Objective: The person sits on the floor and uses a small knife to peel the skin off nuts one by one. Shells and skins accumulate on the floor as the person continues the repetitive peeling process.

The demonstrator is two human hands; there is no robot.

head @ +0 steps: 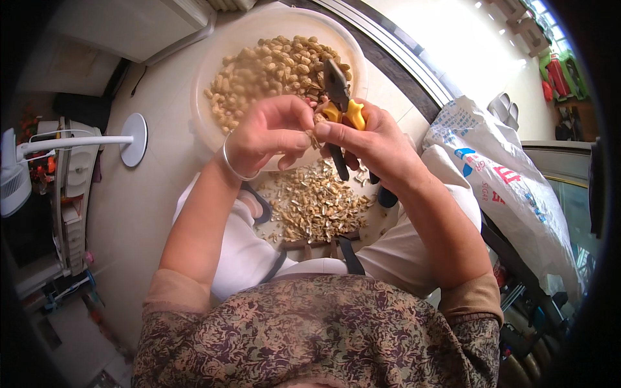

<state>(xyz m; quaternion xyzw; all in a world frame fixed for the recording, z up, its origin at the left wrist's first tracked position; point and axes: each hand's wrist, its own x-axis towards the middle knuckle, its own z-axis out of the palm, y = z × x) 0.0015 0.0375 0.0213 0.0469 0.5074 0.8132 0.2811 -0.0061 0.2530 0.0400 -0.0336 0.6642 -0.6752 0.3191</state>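
My left hand (276, 133), with a bangle at the wrist, pinches a piece of peanut shell (313, 138) between thumb and forefinger. My right hand (373, 138) touches the same shell with its thumb. Held in that right hand is a pair of pliers (337, 87) with yellow and black grips, jaws pointing away from me. Both hands are over the near rim of a large pale plastic basin (201, 104) of unshelled peanuts (296, 63). Below them, a heap of broken peanut shells (320, 203) lies on the floor between my feet. The right fingers are partly hidden behind the pliers.
A white woven sack (504, 179) bearing printing lies to the right. On the left stands a white fan (131, 139) on a round base, near a drawer cabinet (75, 213). Grey slippers (504, 110) rest past the door track (407, 58).
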